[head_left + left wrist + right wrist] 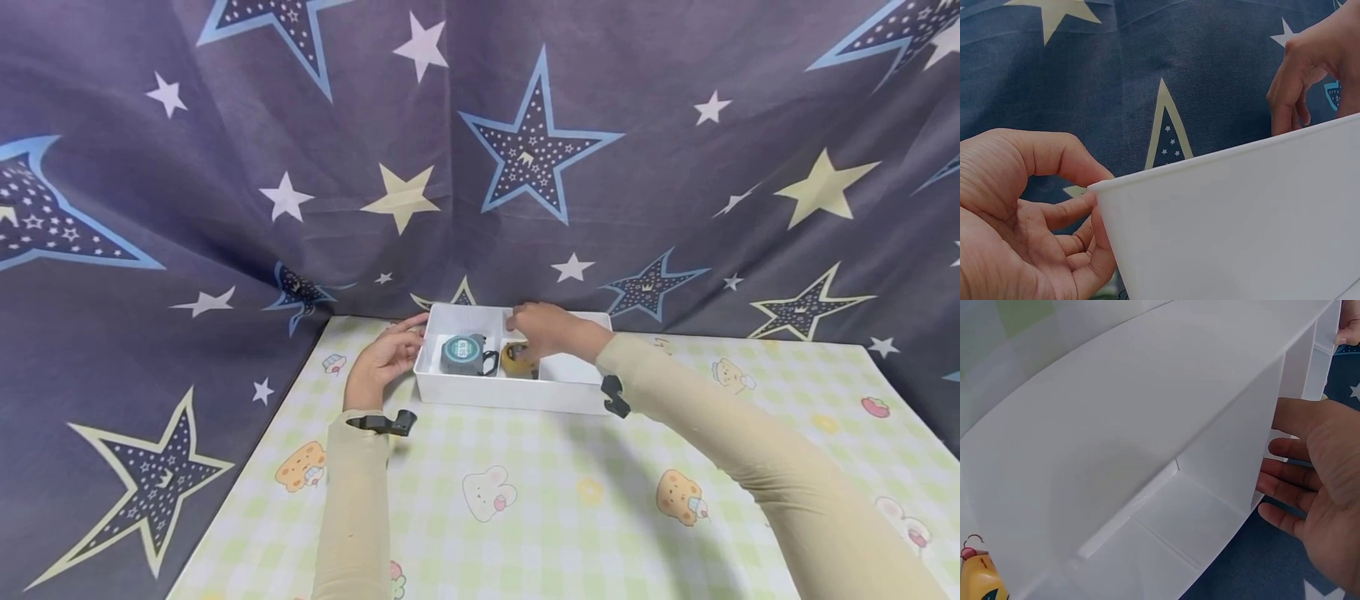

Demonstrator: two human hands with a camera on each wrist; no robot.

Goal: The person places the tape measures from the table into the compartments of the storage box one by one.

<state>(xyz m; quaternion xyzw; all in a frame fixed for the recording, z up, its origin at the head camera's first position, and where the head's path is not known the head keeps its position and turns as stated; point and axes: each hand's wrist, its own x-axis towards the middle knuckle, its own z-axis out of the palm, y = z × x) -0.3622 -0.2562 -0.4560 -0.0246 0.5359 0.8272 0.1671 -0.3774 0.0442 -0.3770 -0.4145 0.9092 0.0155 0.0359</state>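
A white divided box (517, 395) stands near the table's back edge. Its left compartment holds a grey tape measure with a teal label (462, 353) and a dark wrist strap. My left hand (386, 358) is at the box's left end. In the left wrist view, its thumb and fingers (1063, 215) grip the rim at the corner. My right hand (551, 327) reaches over the back wall into the middle compartment and holds a yellow tape measure (516, 360) low inside it. In the right wrist view, the box hides the right fingertips.
The right compartment (573, 367) shows a bare white floor. A checked, cartoon-printed cloth (540, 500) covers the table. Dark star-patterned fabric (510, 242) hangs right behind the box and along the left side. Each wrist wears a black camera mount (382, 422).
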